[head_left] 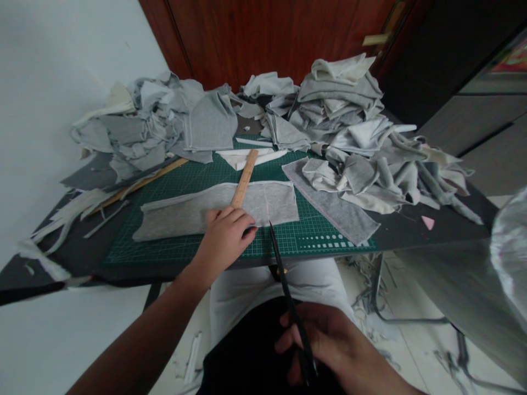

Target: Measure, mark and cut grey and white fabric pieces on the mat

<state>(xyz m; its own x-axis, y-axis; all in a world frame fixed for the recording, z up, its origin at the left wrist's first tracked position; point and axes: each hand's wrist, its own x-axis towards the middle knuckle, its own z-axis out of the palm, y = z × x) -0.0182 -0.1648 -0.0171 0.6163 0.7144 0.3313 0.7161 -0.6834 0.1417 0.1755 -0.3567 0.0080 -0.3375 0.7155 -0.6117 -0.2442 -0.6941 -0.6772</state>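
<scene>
A strip of grey knit fabric (pixel 177 214) lies across the green cutting mat (pixel 156 255), with a faint pink line marked near its right end. My left hand (pixel 225 233) is closed at the fabric's near edge, thumb below and fingers on top, beside the lower end of a wooden ruler (pixel 247 175) that lies slantwise over the cloth. In my right hand (pixel 329 340) is a pair of black scissors (pixel 283 271). Their tips point away from me and meet the near edge of the fabric at the pink line; the blades look closed together.
Heaps of grey fabric scraps stand at the back left (pixel 160 120) and back right (pixel 341 104). Another grey piece (pixel 333 203) lies right of the strip. A long wooden stick (pixel 140 184) rests at left, a pink triangular chalk (pixel 427 222) at right. Offcuts litter the floor.
</scene>
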